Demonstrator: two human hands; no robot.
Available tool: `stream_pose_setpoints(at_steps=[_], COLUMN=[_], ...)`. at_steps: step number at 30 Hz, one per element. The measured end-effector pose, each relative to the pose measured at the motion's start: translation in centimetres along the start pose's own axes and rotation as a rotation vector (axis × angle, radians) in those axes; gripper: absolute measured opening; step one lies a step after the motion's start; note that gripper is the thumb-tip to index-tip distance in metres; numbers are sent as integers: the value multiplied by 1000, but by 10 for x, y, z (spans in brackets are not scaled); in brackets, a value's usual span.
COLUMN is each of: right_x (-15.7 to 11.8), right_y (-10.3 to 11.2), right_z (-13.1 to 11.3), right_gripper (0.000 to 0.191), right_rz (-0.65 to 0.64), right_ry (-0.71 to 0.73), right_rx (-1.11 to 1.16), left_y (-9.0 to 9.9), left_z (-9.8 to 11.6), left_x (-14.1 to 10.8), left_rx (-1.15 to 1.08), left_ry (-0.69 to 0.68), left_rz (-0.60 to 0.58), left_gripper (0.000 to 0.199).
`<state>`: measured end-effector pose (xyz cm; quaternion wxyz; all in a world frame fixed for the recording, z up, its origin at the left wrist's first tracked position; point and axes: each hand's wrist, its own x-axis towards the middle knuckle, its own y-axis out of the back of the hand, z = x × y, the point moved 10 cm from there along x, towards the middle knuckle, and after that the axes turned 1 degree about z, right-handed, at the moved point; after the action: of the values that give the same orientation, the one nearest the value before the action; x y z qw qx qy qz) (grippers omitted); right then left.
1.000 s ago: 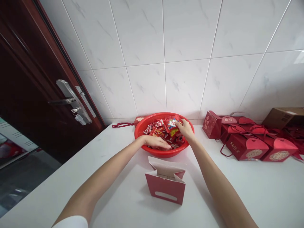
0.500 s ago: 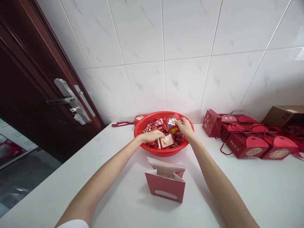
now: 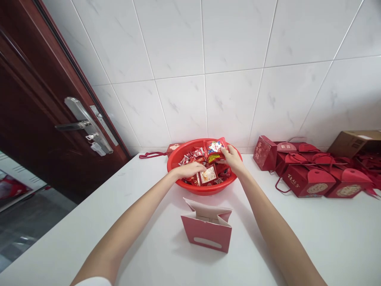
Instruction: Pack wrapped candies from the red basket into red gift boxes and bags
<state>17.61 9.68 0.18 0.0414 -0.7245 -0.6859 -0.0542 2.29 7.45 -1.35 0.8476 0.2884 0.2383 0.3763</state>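
Note:
A red plastic basket (image 3: 205,190) full of wrapped sweets stands against the wall. My right hand (image 3: 232,158) is over its right side, fingers closed on a red candy packet (image 3: 214,147) with a white and blue print. At the left of the basket my left hand (image 3: 190,170) has its fingers on a cream and red packet (image 3: 207,174), thumb and fingertips at its edge. Nearer to me an open-topped red paper gift bag (image 3: 206,234) stands upright on the white table (image 3: 149,238), its inside showing no contents.
Several red gift boxes (image 3: 309,180) with ribbons stand together at the right, beside a brown cardboard box (image 3: 354,145). Behind the basket's left edge lies a red box (image 3: 174,147) with a ribbon strap (image 3: 152,155). A dark wooden door (image 3: 38,99) is at the left.
My right hand has raised and turned the red candy packet, so more of its front shows. The left hand stays almost in place on the cream and red packet.

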Motion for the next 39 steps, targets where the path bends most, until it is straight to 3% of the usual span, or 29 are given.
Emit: stream_pose_setpoints(at_steps=[6, 9, 12, 18, 22, 27, 31, 36, 39], right_x=[-10, -12, -14, -19, -16, -13, -13, -14, -13], right_y=[-11, -10, -10, -23, -9, 3, 9, 9, 9], right_z=[-4, -6, -12, -21, -21, -19, -19, -21, -20], right_gripper=[38, 44, 34, 31, 31, 31, 28, 29, 27], right_rz=[-94, -85, -89, -244, -116, -7, 58, 61, 61], right_ry=[-36, -41, -11, 31, 65, 75, 64, 49, 44], right_rx=[10, -26, -46, 75, 191, 293, 343, 378, 381], left_y=[-8, 1, 12, 20, 14, 5, -7, -21, -28], left_z=[2, 7, 13, 14, 12, 16, 11, 2, 3], left_x=[-4, -5, -6, -10, -9, -8, -4, 2, 1], left_rx=[-51, -117, -204, -290, -249, -202, -122, 133, 261], left_ry=[35, 13, -13, -3, 18, -44, -63, -65, -77], left_rz=[-54, 37, 145, 227, 153, 44, -68, -171, -219], left_gripper=[28, 35, 48, 62, 64, 36, 41, 34, 45])
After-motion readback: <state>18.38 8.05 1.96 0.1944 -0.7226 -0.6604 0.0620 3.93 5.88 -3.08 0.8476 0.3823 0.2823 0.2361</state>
